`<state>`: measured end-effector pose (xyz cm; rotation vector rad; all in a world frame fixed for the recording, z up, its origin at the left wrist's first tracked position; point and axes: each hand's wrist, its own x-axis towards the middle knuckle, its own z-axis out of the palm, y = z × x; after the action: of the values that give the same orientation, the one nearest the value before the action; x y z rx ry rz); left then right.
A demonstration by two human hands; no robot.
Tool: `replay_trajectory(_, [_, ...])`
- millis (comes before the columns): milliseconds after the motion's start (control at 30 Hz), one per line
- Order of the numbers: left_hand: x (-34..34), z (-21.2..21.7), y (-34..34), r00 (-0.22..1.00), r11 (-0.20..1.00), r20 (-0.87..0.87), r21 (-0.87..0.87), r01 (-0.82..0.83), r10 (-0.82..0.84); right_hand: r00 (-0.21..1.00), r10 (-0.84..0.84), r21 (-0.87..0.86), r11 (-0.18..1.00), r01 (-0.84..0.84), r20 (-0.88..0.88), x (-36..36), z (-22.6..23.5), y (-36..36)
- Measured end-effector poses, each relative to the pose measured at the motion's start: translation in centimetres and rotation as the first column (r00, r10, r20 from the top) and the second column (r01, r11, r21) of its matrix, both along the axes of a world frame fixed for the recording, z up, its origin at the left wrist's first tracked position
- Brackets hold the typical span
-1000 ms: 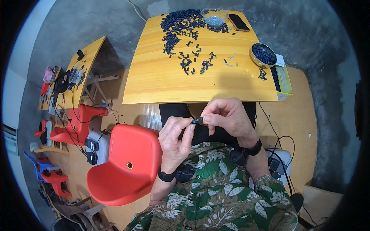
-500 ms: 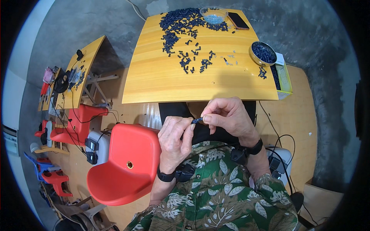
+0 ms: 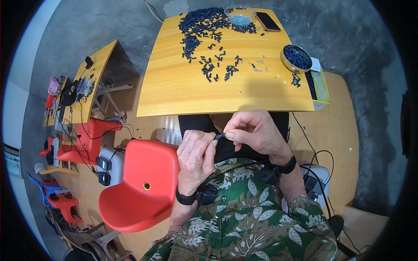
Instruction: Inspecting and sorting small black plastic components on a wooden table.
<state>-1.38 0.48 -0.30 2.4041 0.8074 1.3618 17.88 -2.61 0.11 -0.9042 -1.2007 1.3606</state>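
A small black cylindrical part is pinched between both of my hands, just off the near edge of the yellow wooden table. My left hand grips its left end between thumb and fingers. At the other end, the thumb and forefinger of my right hand are closed on it. My fingertips cover its ends, so its full shape is hidden. Many similar black parts are heaped at the far left of the table, with smaller clusters nearer the middle.
A clear bowl of small pale-blue pieces and a phone lie at the far side. On the right edge stand a metal bowl of black parts and a yellow box. A red chair is at my left.
Both hands have shifted very slightly left, still holding the black part between them. It now lies more nearly level. The things on the table have kept their places.
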Motion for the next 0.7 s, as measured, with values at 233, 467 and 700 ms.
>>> replay_trajectory(233, [-0.1, -0.1, 0.1, 1.000, 1.000, -0.025, 0.025, 0.001, 0.000, 1.000, 0.000, -0.004, 1.000, 0.001, 0.025, -0.2, 0.2, -0.1])
replay_trajectory(467, [0.0, 0.0, 0.1, 1.000, 1.000, 0.000, -0.003, -0.003, 0.003, 0.997, -0.043, 0.036, 0.999, 0.041, 0.058, -0.7, 0.4, 0.0])
replay_trajectory(700, [0.1, 0.1, 0.0, 1.000, 1.000, -0.011, 0.005, -0.024, 0.024, 0.980, -0.146, 0.087, 0.987, 0.135, 0.136, -1.2, 0.3, -0.3])
